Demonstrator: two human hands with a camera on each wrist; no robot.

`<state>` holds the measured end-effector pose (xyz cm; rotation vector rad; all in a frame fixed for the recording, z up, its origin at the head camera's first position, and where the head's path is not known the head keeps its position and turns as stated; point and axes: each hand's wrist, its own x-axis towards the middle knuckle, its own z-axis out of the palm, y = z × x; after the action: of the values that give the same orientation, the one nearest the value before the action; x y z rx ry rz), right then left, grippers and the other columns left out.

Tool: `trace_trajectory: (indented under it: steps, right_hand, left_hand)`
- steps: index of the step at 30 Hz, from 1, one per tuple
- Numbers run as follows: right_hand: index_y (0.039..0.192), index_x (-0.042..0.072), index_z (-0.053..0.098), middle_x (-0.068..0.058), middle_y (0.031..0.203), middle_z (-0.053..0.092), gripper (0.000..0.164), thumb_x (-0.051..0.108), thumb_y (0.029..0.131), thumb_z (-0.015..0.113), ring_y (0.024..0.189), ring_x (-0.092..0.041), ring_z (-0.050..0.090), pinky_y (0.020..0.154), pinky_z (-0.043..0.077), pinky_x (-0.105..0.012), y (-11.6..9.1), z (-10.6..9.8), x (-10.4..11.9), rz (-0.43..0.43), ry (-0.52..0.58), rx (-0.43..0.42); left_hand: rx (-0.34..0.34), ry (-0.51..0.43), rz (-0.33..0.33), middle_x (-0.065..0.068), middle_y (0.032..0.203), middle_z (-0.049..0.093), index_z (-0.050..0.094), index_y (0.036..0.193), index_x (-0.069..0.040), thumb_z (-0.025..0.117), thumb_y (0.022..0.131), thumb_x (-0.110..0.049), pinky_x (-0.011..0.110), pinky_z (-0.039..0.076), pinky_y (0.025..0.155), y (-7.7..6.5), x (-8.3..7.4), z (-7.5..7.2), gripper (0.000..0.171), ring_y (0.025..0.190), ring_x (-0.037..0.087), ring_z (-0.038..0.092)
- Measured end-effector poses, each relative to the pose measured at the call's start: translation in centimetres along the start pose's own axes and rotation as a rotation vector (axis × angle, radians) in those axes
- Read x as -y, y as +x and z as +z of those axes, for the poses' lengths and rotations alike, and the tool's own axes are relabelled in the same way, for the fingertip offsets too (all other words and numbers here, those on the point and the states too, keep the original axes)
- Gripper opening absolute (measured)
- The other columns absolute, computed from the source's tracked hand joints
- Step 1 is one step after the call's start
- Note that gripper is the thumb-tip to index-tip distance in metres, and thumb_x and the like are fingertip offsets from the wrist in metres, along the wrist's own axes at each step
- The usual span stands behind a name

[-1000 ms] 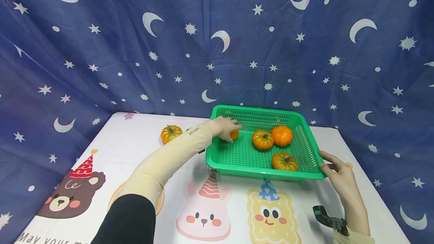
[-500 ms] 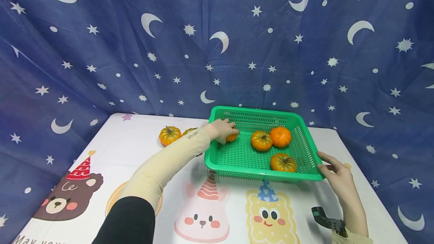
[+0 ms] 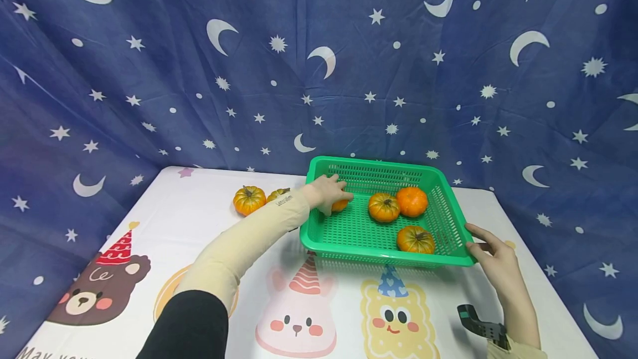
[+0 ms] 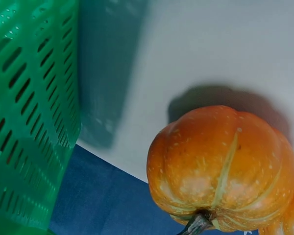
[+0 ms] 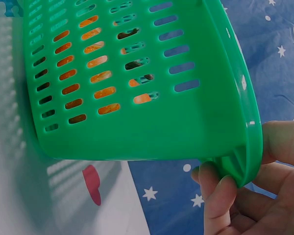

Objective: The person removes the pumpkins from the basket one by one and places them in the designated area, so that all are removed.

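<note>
A green plastic basket (image 3: pixel 379 256) stands on the table, with several small orange pumpkins inside. My left hand (image 3: pixel 326 191) reaches over its left side and holds a pumpkin (image 3: pixel 340 205) low inside, the fingers covering much of it. My right hand (image 3: pixel 498 259) grips the basket's rim at the front right corner. In the right wrist view, the fingers and thumb of my right hand (image 5: pixel 255 191) pinch that rim. Towards the right in the basket lie a striped pumpkin (image 3: pixel 384 207), a smoother orange pumpkin (image 3: pixel 412 201) and another striped pumpkin (image 3: pixel 416 240).
Left of the basket, a pumpkin (image 3: pixel 249 200) and a partly hidden pumpkin (image 3: pixel 277 194) sit on the table; a large pumpkin (image 4: pixel 223 169) fills the left wrist view. The tablecloth (image 3: pixel 209 226) has printed cartoon animals. Behind hangs a blue starry curtain (image 3: pixel 349 71).
My left hand has lowered slightly with the pumpkin towards the basket's floor. The right hand keeps its grip on the rim. The whole head view has shifted a little.
</note>
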<state>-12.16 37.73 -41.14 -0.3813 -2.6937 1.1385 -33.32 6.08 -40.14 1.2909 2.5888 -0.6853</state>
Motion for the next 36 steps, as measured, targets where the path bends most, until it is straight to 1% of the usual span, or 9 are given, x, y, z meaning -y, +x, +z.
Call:
trace_trajectory:
  steps: [6, 11, 19, 26, 28, 31, 32, 34, 36]
  right_hand:
    - [0.141, 0.004, 0.047, -0.022, 0.119, 0.060, 0.046, 0.021, 0.098, 0.050, 0.078, 0.014, 0.049, 0.065, 0.043, -0.017, -0.1, 0.1, 0.0, -0.003, 0.004, -0.001]
    - [0.141, 0.004, 0.047, -0.021, 0.118, 0.061, 0.046, 0.021, 0.098, 0.050, 0.078, 0.014, 0.049, 0.065, 0.043, -0.017, -0.1, 0.1, 0.0, -0.001, 0.000, -0.006]
    - [0.141, 0.004, 0.046, -0.023, 0.122, 0.059, 0.046, 0.021, 0.098, 0.049, 0.079, 0.016, 0.047, 0.065, 0.042, -0.015, -0.1, 0.1, 0.1, -0.001, 0.005, -0.004]
    - [0.142, 0.004, 0.046, -0.024, 0.124, 0.059, 0.046, 0.021, 0.098, 0.049, 0.079, 0.017, 0.046, 0.065, 0.041, -0.014, -0.1, 0.0, 0.2, -0.003, -0.002, -0.004]
    - [0.142, 0.004, 0.046, -0.024, 0.122, 0.059, 0.046, 0.021, 0.098, 0.049, 0.078, 0.017, 0.046, 0.065, 0.040, -0.014, -0.1, 0.0, 0.2, -0.001, -0.006, -0.001]
    - [0.142, 0.004, 0.046, -0.025, 0.120, 0.060, 0.047, 0.022, 0.099, 0.049, 0.078, 0.016, 0.047, 0.064, 0.040, -0.015, -0.1, 0.0, 0.2, 0.000, -0.008, 0.007]
    - [0.141, 0.004, 0.046, -0.022, 0.118, 0.061, 0.047, 0.021, 0.099, 0.049, 0.078, 0.016, 0.047, 0.064, 0.040, -0.015, 0.0, 0.0, 0.1, -0.003, -0.011, 0.006]
    - [0.141, 0.003, 0.046, -0.020, 0.115, 0.062, 0.047, 0.021, 0.098, 0.049, 0.077, 0.016, 0.047, 0.064, 0.041, -0.015, 0.0, 0.0, 0.1, -0.007, -0.011, 0.008]
    - [0.141, 0.003, 0.046, -0.019, 0.115, 0.062, 0.047, 0.021, 0.098, 0.049, 0.077, 0.016, 0.047, 0.064, 0.041, -0.015, 0.0, 0.1, 0.0, -0.008, -0.011, 0.007]
  left_hand:
    - [-0.010, 0.006, 0.010, 0.004, 0.154, 0.033, 0.033, 0.146, -0.041, 0.072, 0.084, -0.038, 0.045, 0.043, 0.103, -0.1, -0.1, 0.0, 0.073, 0.138, 0.029, 0.035]
    - [-0.030, 0.007, 0.024, 0.004, 0.153, 0.035, 0.034, 0.146, -0.040, 0.072, 0.083, -0.040, 0.043, 0.046, 0.101, -0.2, -0.3, 0.0, 0.074, 0.137, 0.030, 0.035]
    - [-0.122, -0.042, 0.073, 0.003, 0.149, 0.037, 0.037, 0.144, -0.039, 0.072, 0.082, -0.042, 0.041, 0.047, 0.095, -1.0, -0.8, -0.3, 0.072, 0.132, 0.028, 0.039]
    - [-0.197, -0.115, 0.075, 0.002, 0.140, 0.042, 0.038, 0.143, -0.038, 0.073, 0.080, -0.041, 0.038, 0.048, 0.088, -1.9, -0.7, -1.0, 0.072, 0.121, 0.025, 0.042]
    - [-0.223, -0.135, 0.078, 0.002, 0.137, 0.045, 0.040, 0.141, -0.036, 0.072, 0.081, -0.039, 0.036, 0.049, 0.084, -2.2, -0.6, -1.1, 0.068, 0.117, 0.024, 0.045]
    - [-0.251, -0.155, 0.089, 0.002, 0.136, 0.048, 0.042, 0.141, -0.032, 0.066, 0.086, -0.029, 0.033, 0.051, 0.078, -2.6, -0.5, -1.2, 0.060, 0.114, 0.024, 0.049]
    - [-0.254, -0.157, 0.093, 0.003, 0.137, 0.049, 0.042, 0.141, -0.031, 0.064, 0.088, -0.025, 0.032, 0.051, 0.078, -2.6, -0.5, -1.2, 0.057, 0.115, 0.024, 0.049]
    - [-0.249, -0.161, 0.099, 0.005, 0.143, 0.048, 0.044, 0.142, -0.027, 0.060, 0.090, -0.018, 0.032, 0.052, 0.081, -2.6, -0.6, -1.2, 0.055, 0.119, 0.026, 0.051]
    - [-0.226, -0.164, 0.094, 0.007, 0.149, 0.043, 0.044, 0.143, -0.027, 0.059, 0.091, -0.017, 0.034, 0.053, 0.087, -2.6, -0.7, -1.1, 0.055, 0.128, 0.028, 0.049]
